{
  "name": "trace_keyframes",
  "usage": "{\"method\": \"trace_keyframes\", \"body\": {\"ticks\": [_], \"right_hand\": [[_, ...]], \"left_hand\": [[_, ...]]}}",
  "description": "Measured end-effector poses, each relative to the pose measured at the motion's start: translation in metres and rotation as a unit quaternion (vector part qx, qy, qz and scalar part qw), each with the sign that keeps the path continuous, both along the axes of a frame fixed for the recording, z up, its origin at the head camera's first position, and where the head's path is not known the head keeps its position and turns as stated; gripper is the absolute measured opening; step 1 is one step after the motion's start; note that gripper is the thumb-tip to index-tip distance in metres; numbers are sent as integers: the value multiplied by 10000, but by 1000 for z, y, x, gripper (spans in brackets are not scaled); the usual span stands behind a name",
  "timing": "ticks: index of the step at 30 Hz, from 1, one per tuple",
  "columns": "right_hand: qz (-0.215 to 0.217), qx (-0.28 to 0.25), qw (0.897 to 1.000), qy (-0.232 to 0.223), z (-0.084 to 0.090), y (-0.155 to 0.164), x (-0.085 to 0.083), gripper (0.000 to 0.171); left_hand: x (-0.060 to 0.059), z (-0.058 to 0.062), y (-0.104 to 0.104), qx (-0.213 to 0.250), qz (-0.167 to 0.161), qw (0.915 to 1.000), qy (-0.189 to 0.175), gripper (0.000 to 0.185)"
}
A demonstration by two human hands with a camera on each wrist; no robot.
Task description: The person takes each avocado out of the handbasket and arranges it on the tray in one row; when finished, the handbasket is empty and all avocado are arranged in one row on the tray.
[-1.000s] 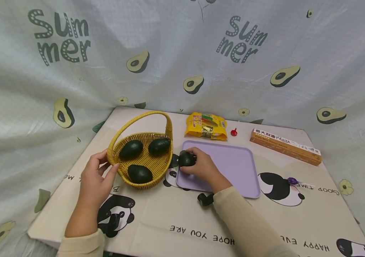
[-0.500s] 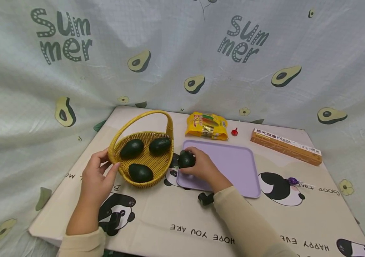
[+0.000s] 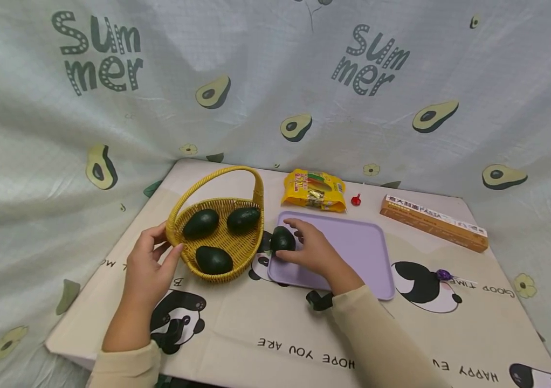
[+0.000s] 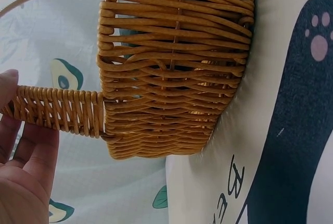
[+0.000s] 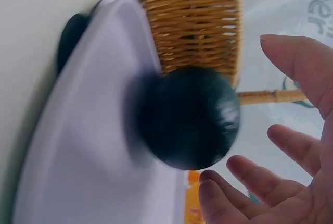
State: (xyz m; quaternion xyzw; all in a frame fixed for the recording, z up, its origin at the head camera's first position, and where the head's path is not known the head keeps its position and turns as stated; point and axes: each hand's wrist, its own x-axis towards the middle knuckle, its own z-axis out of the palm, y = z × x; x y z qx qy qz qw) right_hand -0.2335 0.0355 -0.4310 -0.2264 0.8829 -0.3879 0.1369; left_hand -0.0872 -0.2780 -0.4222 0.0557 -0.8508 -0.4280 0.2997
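A yellow wicker basket [image 3: 236,245] stands on the left of the table with three dark green avocados inside. My left hand [image 3: 146,269] holds the near-left base of its handle [image 4: 60,110], thumb on one side and fingers on the other. On the left end of a lilac tray [image 3: 353,242] sits another avocado [image 3: 282,240]. My right hand [image 3: 316,250] is spread just right of this avocado. The right wrist view shows a gap between the fingers [image 5: 255,179] and the avocado's rounded side.
Behind the tray lie a yellow snack packet [image 3: 314,190] and a small red item [image 3: 356,200]. A pasta box [image 3: 433,223] lies at the right, near a purple-headed lollipop [image 3: 443,275]. Beside the right sleeve is a small dark object [image 3: 319,300]. A printed curtain [image 3: 256,64] hangs behind the table.
My right hand has loosened from the avocado and drawn slightly right, leaving it on the tray's left end. My left hand keeps its hold on the basket handle.
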Motion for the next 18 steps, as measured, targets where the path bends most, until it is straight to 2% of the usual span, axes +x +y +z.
{"method": "trace_keyframes", "body": {"ticks": [8, 18], "right_hand": [[326, -270, 9990, 150, 15, -3, 9, 90], [723, -566, 9954, 273, 37, -18, 14, 87]], "left_hand": [[1, 0, 0, -6, -1, 10000, -17, 56], [1, -1, -2, -16, -38, 10000, 23, 56]]}}
